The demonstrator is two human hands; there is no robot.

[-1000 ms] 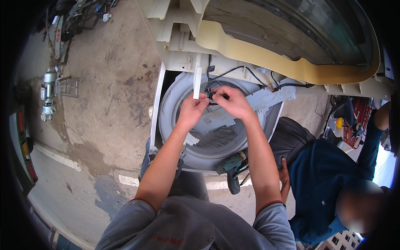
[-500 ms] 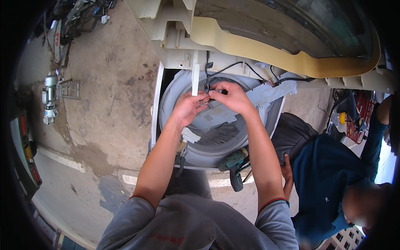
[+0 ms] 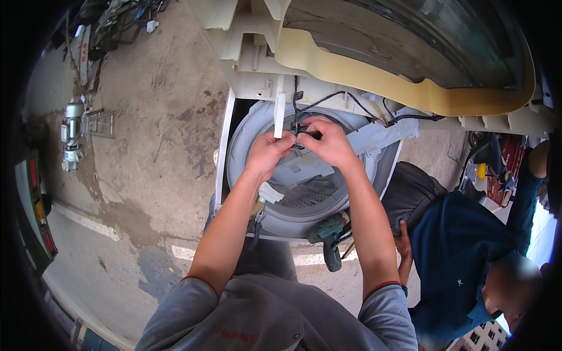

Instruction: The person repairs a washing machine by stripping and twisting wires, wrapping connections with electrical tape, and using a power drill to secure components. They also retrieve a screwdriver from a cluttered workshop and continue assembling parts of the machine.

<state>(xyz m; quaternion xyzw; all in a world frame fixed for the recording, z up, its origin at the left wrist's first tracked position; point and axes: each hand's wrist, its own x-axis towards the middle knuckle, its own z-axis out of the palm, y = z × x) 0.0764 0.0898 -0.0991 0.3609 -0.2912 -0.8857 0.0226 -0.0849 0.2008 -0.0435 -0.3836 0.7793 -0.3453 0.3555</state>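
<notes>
Over the open top of a washing machine (image 3: 226,157), my left hand (image 3: 269,154) and my right hand (image 3: 331,143) meet with their fingertips almost touching. Both are closed in a pinch on a black wire (image 3: 298,145), a short loop of which shows below the fingers; its exact end is hidden. The wire runs up to a black wiring harness (image 3: 319,100) along the raised cream top panel (image 3: 249,83). Below my hands lie a pale grey bracket (image 3: 374,133) and the washing machine's tub ring (image 3: 275,222).
A cordless drill (image 3: 331,234) hangs at the machine's near edge. To the right, a crouching co-worker in a dark blue shirt (image 3: 451,245) rests a hand near the machine. Metal parts (image 3: 72,131) and a heap of cables and scrap (image 3: 105,29) lie on the concrete floor at left.
My hands have shifted slightly, and a black loop of wire now shows below the fingertips. My left fingers have curled in more. The whole view has drifted a little.
</notes>
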